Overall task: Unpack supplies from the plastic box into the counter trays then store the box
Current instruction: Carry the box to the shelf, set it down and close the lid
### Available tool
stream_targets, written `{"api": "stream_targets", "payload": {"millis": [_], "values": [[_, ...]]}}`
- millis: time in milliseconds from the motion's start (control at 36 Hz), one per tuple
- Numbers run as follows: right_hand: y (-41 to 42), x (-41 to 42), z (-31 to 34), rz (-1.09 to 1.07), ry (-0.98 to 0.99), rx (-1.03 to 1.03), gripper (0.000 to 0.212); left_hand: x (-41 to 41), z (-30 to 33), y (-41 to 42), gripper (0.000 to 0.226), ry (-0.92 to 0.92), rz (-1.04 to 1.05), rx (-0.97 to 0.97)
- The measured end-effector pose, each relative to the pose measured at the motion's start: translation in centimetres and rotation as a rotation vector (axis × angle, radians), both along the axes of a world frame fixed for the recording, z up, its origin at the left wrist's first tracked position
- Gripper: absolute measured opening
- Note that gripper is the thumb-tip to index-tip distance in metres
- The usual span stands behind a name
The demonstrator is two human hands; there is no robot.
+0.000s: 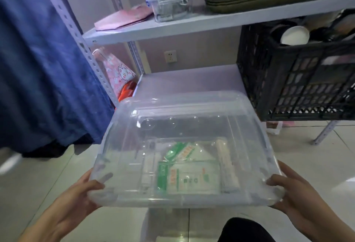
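Both hands — left hand (pixel 76 199), right hand (pixel 299 193) — grip lidded plastic box (pixel 184 126), packets (pixel 189 176) inside.

One head-worn camera looks forward and down, close over the shelving unit (pixel 153 28) and floor (pixel 38 184).

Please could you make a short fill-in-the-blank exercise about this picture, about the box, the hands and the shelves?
1. The clear plastic box is held by ____ hands, the left hand and the right hand, one at each near corner.
2. The lid of the box is ____.
3. The packets inside carry print in the colour ____.
4. On the shelf to the right stands a ____ crate with a white bowl in it.

Missing words: two; closed; green; black
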State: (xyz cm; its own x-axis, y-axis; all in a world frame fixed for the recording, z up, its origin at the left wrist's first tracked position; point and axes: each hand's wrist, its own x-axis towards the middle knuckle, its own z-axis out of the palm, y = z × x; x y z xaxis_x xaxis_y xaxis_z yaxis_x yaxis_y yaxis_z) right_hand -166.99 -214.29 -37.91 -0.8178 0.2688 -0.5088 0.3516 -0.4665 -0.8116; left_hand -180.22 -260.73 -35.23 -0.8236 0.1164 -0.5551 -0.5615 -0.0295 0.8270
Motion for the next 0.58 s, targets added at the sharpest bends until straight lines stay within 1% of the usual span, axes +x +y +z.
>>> {"api": "stream_targets", "payload": {"millis": [56, 139, 222, 333, 417, 472, 528, 583], "values": [[0.3, 0.1, 2.2, -0.007, 0.089, -0.002, 0.053, -0.4, 2.1, -0.4, 0.064, 0.070, -0.005, 0.022], [0.4, -0.8, 5.5, -0.019, 0.230, 0.035, 0.060, -1.5, 5.0, -0.3, 0.058, 0.152, 0.008, 0.056], [0.9, -2.8, 8.1, -0.038, 0.302, 0.089, 0.057, -3.4, 7.0, 0.9, 0.051, 0.190, 0.019, 0.071], [1.2, -6.0, 9.1, -0.078, 0.274, 0.139, 0.052, -6.1, 7.8, 3.0, 0.057, 0.161, 0.013, 0.131], [1.0, -7.3, 8.4, -0.124, 0.221, 0.138, 0.049, -7.6, 7.2, 3.7, 0.057, 0.173, 0.029, 0.103], [1.0, -7.9, 8.3, -0.144, 0.199, 0.139, 0.048, -8.5, 6.7, 3.7, 0.056, 0.147, 0.019, 0.108], [0.8, -8.4, 8.7, -0.150, 0.212, 0.149, 0.047, -9.0, 6.5, 3.7, 0.055, 0.118, 0.041, 0.102], [0.7, -8.9, 8.9, -0.157, 0.217, 0.162, 0.047, -9.6, 6.7, 4.0, 0.057, 0.132, 0.029, 0.087]]}}
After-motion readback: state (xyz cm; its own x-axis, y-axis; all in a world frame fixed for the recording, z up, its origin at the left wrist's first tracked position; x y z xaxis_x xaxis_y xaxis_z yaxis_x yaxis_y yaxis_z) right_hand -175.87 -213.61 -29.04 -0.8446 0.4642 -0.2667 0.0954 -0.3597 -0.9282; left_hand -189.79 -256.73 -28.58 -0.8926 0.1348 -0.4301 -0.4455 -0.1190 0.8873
